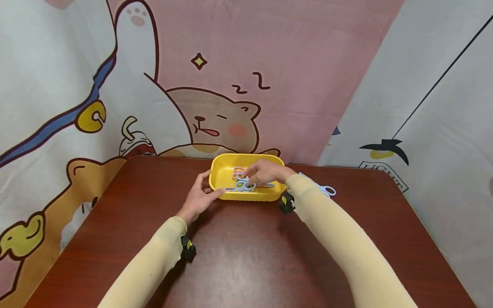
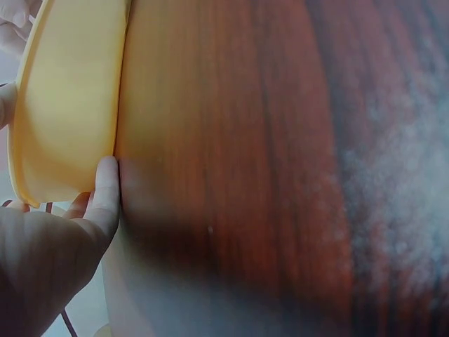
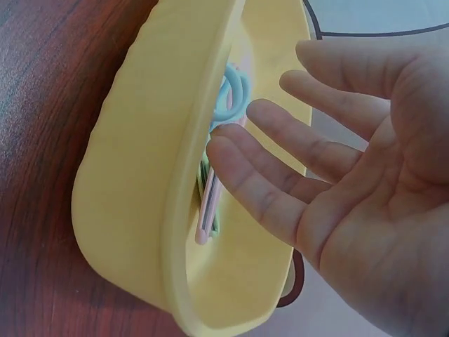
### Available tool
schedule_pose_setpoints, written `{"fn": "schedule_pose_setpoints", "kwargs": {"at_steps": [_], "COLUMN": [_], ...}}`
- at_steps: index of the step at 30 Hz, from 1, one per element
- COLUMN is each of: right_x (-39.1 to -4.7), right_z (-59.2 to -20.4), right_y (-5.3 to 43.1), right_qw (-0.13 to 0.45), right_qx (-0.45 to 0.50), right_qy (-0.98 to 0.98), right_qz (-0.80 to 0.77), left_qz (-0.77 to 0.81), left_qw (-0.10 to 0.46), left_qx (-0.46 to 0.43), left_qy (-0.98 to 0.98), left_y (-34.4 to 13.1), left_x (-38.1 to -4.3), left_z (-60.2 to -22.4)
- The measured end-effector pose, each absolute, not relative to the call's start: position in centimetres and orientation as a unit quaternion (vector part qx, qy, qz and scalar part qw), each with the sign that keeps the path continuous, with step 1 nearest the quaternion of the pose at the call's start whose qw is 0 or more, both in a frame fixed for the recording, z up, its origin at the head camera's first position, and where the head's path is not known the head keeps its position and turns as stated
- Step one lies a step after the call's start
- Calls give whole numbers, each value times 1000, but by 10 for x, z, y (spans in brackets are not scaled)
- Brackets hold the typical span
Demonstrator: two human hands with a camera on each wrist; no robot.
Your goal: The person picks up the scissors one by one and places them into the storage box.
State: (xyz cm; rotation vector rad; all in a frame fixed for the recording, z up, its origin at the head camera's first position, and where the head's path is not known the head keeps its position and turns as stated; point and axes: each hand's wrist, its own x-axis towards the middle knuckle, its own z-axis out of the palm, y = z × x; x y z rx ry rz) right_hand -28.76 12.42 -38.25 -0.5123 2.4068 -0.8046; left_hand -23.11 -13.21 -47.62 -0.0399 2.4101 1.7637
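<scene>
A yellow plastic basket [image 1: 246, 196] holds several small scissors. My left hand [image 1: 198, 200] grips its left end, thumb over the front rim and fingers along the outer wall; in the left wrist view, a fingertip [image 2: 106, 172] lies low against that wall. Inside, light-blue scissors [image 1: 245, 185] lie near the front, with pink ones [image 1: 239, 170] behind them. My right hand [image 1: 265, 172] hovers over the basket, fingers loosely spread and holding nothing. In the right wrist view its fingertips are near a blue handle [image 3: 245, 91] and a pink-covered blade [image 3: 208, 214].
Another pair of light-blue scissors [image 1: 327, 190] lies on the table right of the basket, partly hidden by my right forearm. The dark reddish-brown table [image 1: 246, 256] ends behind the basket at a printed cartoon curtain [image 1: 300, 85].
</scene>
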Motion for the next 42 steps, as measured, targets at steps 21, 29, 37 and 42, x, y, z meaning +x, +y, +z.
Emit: {"fn": "schedule_pose_setpoints", "kwargs": {"at_steps": [21,29,37,42], "right_x": [-279,-272,-264,-260], "right_z": [-379,-382,-389,-390], "right_y": [148,163,178,186], "right_qw": [251,226,212,211], "right_qx": [-191,-178,-144,-126], "right_qy": [883,870,857,836], "right_qz": [-347,-400,-447,-490], "left_qz": [588,605,596,590], "left_qw": [81,81,86,88], "left_qx": [-15,-10,-18,-24], "left_qy": [804,792,798,802], "left_y": [-133,-131,-132,-133], "left_x": [-235,-235,-233,-232], "left_z": [-477,-477,-477,-478]}}
